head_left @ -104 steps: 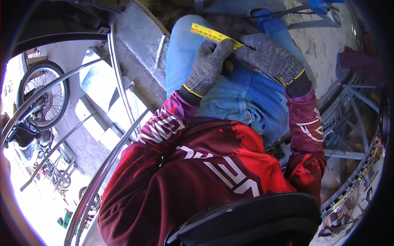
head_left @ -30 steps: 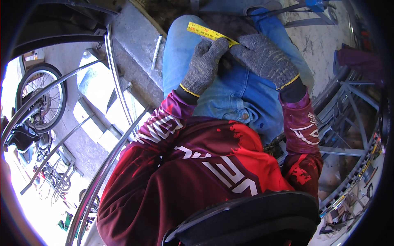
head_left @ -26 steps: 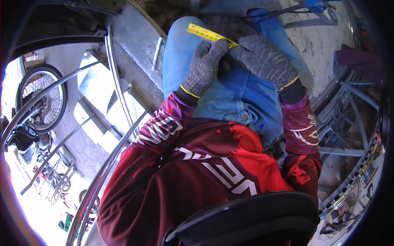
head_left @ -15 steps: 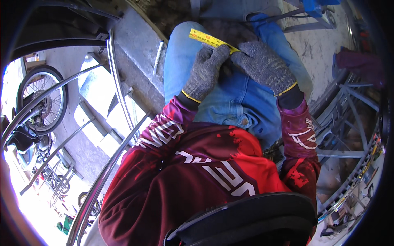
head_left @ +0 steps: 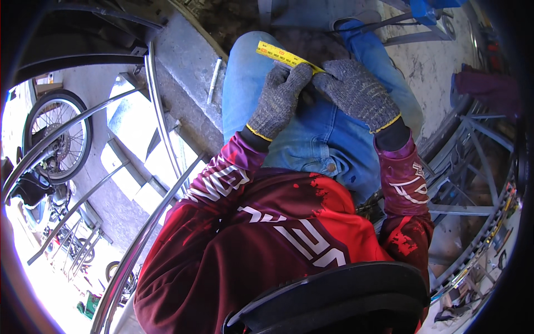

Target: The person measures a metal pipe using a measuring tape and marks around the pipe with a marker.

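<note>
A yellow folding ruler or tape strip with dark markings slants above my left knee, its far end free. My left hand, in a grey knitted glove with a yellow cuff edge, pinches it from below with thumb and fingers. My right hand, gloved alike, is closed at the strip's lower right end, fingertips close to the left ones. What else lies inside the right fingers is hidden. Both hands are held over my blue jeans.
On the concrete ledge left of my knee lies a thin pale stick, perhaps a marker. Shiny bent metal tubes rise at the left, with a motorcycle wheel beyond. Grey metal framing stands at the right, and a blue metal part at the far right.
Both hands hold nearly the same pose. The yellow strip's free end has dipped very slightly toward me.
</note>
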A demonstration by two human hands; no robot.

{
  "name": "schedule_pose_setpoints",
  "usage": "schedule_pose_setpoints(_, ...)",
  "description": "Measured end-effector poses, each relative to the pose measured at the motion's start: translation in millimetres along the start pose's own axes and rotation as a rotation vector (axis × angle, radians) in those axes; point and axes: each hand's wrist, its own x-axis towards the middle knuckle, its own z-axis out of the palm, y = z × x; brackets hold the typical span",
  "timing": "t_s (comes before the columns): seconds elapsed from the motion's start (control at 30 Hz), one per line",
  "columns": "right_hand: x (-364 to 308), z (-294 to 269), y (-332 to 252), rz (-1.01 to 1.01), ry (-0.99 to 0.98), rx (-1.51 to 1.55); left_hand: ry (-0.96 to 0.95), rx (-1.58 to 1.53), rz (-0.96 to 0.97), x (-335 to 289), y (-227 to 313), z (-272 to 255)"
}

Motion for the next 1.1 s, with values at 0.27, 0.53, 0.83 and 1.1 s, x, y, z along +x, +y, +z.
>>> schedule_pose_setpoints(0.27, -0.7, 6.1, 0.4, 0.065, 0.014, 0.053, 0.002, -0.006, 0.017, -1.8, 3.4, 1.0)
schedule_pose_setpoints(0.53, 10.1, -12.7, -13.6, 0.280, -0.083, 0.266, 0.011, 0.513, 0.212, -17.4, 55.2, -99.8)
schedule_pose_setpoints(0.83, 5.7, -4.7, -8.5, 0.130, 0.070, 0.187, 0.539, 1.559, 0.013, 0.7, -2.9, -165.4)
schedule_pose_setpoints(1.1, 7.0, -1.5, -5.5, 0.311, -0.103, 0.263, 0.524, 1.400, 0.123, 13.1, -19.7, -215.5)
